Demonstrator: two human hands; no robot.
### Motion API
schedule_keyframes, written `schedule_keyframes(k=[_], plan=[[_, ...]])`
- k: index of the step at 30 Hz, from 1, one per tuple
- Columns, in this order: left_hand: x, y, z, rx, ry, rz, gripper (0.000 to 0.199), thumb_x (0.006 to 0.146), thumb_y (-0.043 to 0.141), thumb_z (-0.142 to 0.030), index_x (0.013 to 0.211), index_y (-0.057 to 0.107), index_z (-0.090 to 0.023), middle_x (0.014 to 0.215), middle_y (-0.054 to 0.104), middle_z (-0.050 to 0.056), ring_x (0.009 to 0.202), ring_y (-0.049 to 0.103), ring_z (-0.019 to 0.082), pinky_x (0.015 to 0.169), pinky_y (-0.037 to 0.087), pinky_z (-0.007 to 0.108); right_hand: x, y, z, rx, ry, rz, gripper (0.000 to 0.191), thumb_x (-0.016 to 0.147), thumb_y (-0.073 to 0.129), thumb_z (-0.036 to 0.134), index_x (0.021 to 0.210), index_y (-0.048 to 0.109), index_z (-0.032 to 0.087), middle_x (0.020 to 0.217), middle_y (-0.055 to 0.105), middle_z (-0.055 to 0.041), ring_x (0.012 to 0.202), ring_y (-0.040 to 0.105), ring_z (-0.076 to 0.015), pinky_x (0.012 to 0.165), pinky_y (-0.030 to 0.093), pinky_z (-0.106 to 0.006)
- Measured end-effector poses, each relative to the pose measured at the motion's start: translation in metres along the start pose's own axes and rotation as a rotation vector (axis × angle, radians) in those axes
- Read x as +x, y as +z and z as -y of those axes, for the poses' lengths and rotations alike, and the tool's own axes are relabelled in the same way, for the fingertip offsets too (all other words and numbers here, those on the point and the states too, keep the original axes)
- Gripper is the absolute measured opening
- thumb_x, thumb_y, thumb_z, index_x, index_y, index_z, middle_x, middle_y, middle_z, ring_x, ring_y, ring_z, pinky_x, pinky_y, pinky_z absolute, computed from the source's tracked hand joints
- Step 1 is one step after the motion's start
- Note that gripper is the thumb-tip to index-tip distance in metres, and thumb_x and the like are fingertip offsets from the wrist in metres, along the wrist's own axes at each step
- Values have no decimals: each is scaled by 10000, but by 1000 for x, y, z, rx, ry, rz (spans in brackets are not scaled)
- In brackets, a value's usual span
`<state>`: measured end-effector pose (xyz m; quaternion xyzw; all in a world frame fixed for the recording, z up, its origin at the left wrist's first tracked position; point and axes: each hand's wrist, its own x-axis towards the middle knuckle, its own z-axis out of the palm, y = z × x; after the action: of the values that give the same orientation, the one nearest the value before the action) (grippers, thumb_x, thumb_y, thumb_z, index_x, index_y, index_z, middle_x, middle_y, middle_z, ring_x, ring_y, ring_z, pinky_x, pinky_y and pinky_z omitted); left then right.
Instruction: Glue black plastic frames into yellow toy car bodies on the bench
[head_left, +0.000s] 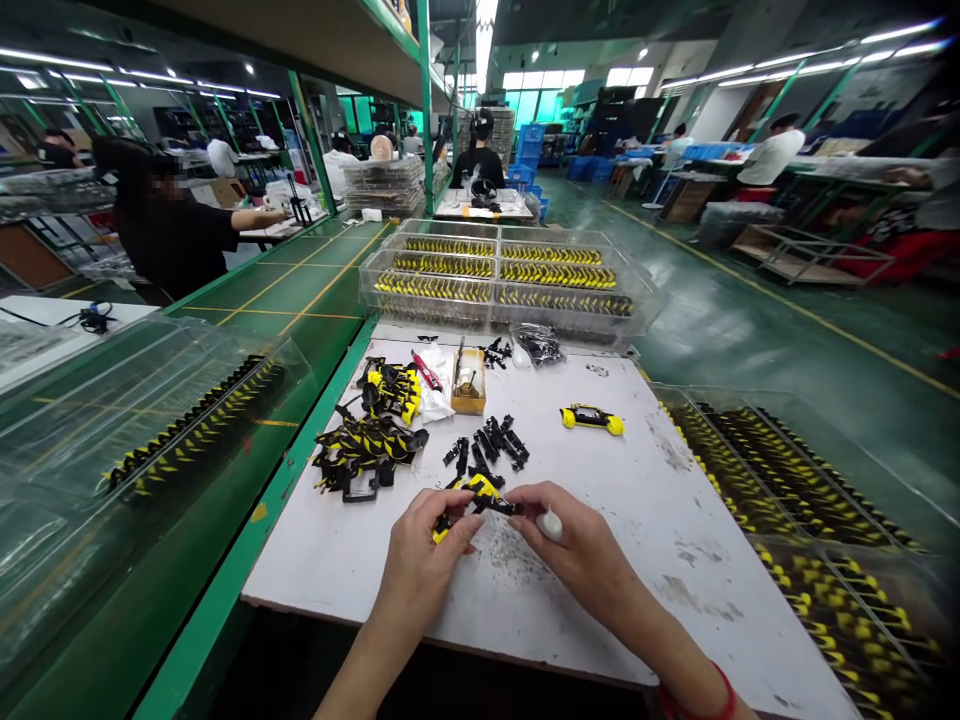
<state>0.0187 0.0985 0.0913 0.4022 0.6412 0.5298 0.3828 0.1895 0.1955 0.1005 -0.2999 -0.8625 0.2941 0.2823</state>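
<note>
My left hand [429, 535] is closed around a yellow-and-black plastic part [484, 488], just above the near half of the white worktable [600, 590]. At the part's right end, the thumb and forefinger of my right hand [566, 530] pinch its black end. A small white rounded object [550, 525], perhaps a bottle, is tucked in the curled fingers of that same hand. Just beyond my hands lie several loose black plastic pieces [499, 442]. One similar yellow-and-black part [592, 419] rests alone at the right.
Yellow-and-black pieces are heaped [367, 445] on the left. Behind are a small box [469, 382], a red-handled tool [427, 370] and a plastic bag [537, 344]. Clear trays of parts [495, 275] stand at the far edge, with more trays [795, 470] on the right. A green conveyor [300, 290] runs alongside.
</note>
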Motion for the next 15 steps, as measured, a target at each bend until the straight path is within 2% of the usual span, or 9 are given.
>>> schedule_keyframes(k=[6, 10, 15], plan=[[-2, 7, -1, 67, 14, -15, 260, 849, 566, -406, 732, 634, -184, 801, 565, 31, 678, 604, 162, 578, 544, 252, -8, -5, 1, -31, -21, 6, 189, 825, 556, 167, 994, 624, 218, 875, 702, -27, 778, 667, -158, 703, 545, -259], [-4, 11, -1, 20, -41, 5, 266, 853, 560, -413, 730, 609, -181, 784, 583, 12, 608, 616, 142, 592, 504, 247, -16, -2, -5, -32, -41, -57, 157, 846, 541, 188, 991, 593, 216, 851, 685, -25, 743, 653, -149, 679, 541, -251], [-4, 16, 3, -93, -140, 47, 290, 842, 567, -449, 751, 592, -174, 737, 615, 3, 587, 617, 142, 606, 498, 251, -22, 1, -12, -63, -131, -24, 150, 889, 459, 144, 927, 580, 224, 842, 663, -39, 764, 643, -153, 677, 523, -261]])
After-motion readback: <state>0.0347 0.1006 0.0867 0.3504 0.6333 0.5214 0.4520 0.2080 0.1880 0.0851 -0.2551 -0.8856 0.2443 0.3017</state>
